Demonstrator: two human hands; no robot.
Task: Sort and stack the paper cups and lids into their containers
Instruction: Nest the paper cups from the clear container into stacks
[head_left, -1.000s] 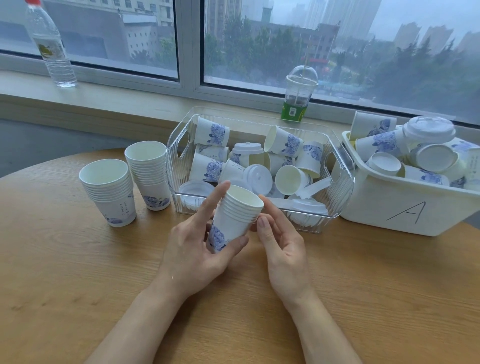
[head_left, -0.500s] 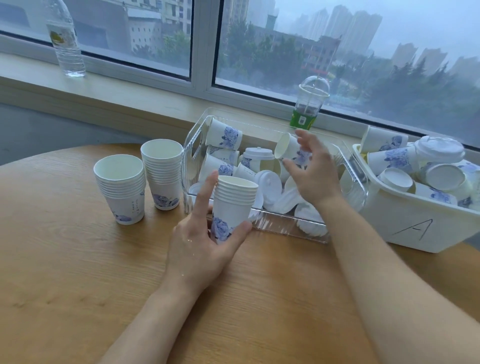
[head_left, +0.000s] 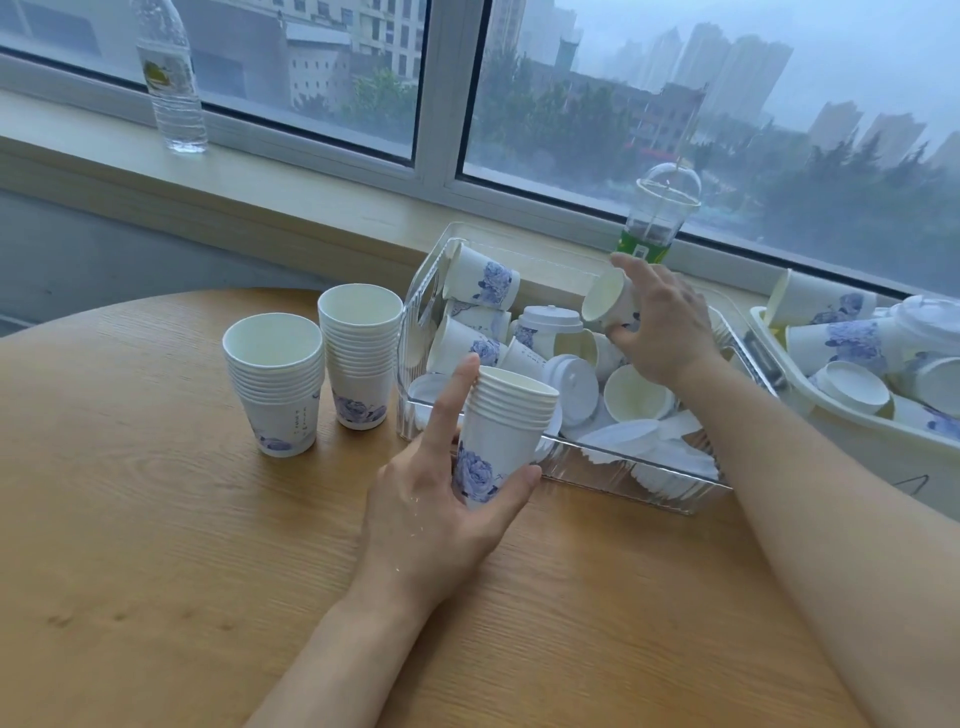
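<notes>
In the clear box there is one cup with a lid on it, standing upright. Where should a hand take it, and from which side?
Grip the lidded cup by its paper wall just under the lid, coming down from above. It stands upright with loose cups crowding its lower sides, so only its top part is free. The lid may pull off, so probably do not lift by it.

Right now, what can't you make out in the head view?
- White bin: cut off by the right edge; its far contents and front marking mostly out of frame.
- Single cup: the right hand covers most of it; its print is hidden.
- Clear bin bottom: overlapping lids and cups hide the count.
- Held stack: the left hand covers its base, so table contact is unclear.
- Water bottle: top cropped.
</notes>
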